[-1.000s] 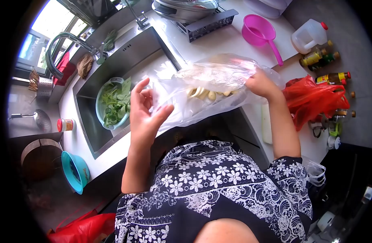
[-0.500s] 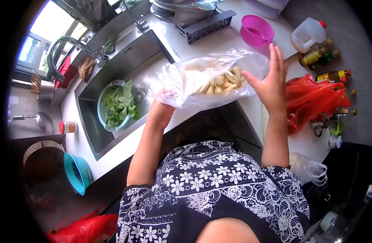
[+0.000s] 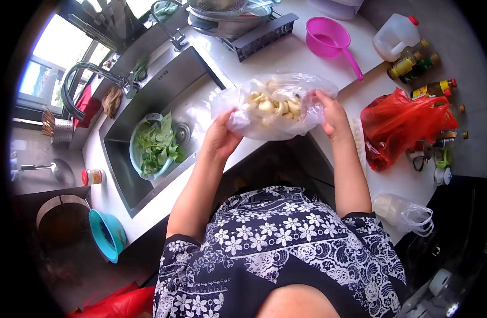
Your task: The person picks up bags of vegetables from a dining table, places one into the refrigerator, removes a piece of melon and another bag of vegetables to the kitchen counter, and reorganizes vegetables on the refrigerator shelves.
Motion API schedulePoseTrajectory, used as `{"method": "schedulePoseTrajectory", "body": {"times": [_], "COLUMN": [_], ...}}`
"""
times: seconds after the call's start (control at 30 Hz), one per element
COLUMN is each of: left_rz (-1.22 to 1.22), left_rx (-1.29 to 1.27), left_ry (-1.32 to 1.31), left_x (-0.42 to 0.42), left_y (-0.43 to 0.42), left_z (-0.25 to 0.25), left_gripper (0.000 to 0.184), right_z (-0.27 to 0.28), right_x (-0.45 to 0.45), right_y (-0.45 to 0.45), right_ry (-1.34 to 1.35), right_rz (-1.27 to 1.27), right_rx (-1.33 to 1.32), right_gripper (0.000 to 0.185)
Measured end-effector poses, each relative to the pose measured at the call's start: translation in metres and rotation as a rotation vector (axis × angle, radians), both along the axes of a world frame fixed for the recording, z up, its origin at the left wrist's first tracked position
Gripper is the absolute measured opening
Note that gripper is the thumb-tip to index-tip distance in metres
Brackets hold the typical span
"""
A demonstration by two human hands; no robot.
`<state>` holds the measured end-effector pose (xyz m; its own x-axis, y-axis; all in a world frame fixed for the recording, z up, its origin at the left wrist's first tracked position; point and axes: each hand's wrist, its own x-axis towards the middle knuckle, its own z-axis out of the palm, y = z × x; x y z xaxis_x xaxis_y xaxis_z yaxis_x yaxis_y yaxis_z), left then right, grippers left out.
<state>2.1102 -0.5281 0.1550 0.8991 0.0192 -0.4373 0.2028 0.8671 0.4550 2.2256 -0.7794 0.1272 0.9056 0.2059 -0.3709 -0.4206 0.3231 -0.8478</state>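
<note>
A clear plastic bag point(image 3: 238, 127) hangs above the counter edge, between my two hands. Its mouth is spread, and pale cream mushroom-like pieces point(image 3: 275, 106) show inside. My left hand point(image 3: 222, 137) is closed on the bag's left side. The bag's right side is gripped by my right hand point(image 3: 332, 114), thumb against the plastic. Left of the bag, a light blue basin point(image 3: 149, 175) with green leaves point(image 3: 157, 146) rests in the steel sink point(image 3: 121, 180).
Around the counter are a pink ladle point(image 3: 328, 37), a dish rack point(image 3: 267, 36), a red plastic bag point(image 3: 402, 127), bottles point(image 3: 434, 89), a plastic jug point(image 3: 396, 36), a red-lidded jar point(image 3: 93, 177), a faucet point(image 3: 89, 66) and a teal bowl point(image 3: 106, 236).
The plastic bag has been opened wider, showing more of the pale pieces. My left hand, open earlier, took hold of its left side; my right hand let go, opened, then gripped the right side again.
</note>
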Motion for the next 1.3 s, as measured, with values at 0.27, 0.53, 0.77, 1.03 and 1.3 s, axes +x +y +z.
{"method": "schedulePoseTrajectory", "body": {"times": [0.27, 0.53, 0.77, 1.03, 1.3], "left_rz": [-0.002, 0.106, 0.035, -0.011, -0.067], "left_rx": [0.302, 0.025, 0.250, 0.271, 0.482], "left_ry": [-0.338, -0.054, -0.056, -0.265, -0.225], "left_x": [0.034, 0.008, -0.001, 0.015, 0.029], "left_y": [0.006, 0.025, 0.009, 0.003, 0.013], "left_z": [0.049, -0.005, 0.002, 0.044, 0.027], "left_gripper": [0.036, 0.026, 0.039, 0.036, 0.036], "right_z": [0.019, 0.012, 0.017, 0.012, -0.005], "right_x": [-0.002, -0.024, -0.029, -0.049, -0.053], "right_y": [-0.004, -0.002, 0.016, 0.023, 0.013], "right_ry": [0.090, 0.116, -0.009, -0.048, 0.187], "right_rz": [-0.018, -0.008, 0.135, 0.119, -0.058], "right_rx": [0.498, -0.084, -0.257, -0.174, 0.425], "right_gripper": [0.026, 0.048, 0.062, 0.037, 0.015]}}
